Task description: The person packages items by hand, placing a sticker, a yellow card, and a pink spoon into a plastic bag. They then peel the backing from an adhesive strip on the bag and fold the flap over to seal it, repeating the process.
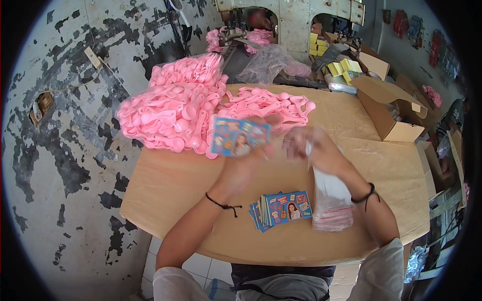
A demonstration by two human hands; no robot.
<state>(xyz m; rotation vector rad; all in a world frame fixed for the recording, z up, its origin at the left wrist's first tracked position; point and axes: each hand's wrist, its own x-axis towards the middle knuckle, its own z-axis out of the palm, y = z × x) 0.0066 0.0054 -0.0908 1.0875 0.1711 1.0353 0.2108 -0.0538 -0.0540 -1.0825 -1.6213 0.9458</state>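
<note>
My left hand (249,156) is closed round a blue printed card (240,137) with small pictures on it, raised above the table. Some pink shows beside its fingers, too blurred to name. Close by on the right, my right hand (317,150) is smeared by motion, so its fingers and anything in them cannot be made out. Below that hand lies a stack of clear plastic bags (332,198) with reddish lines at the near end. A fanned stack of matching blue cards (288,207) sits left of the bags, between my forearms.
Clear bags packed with pink plastic spoons (170,115) are piled at the table's far left. Loose pink spoons (266,104) lie beside them. Brown paper covers the table (165,190). An open cardboard box (396,113) and small yellow boxes (345,69) are at the far right.
</note>
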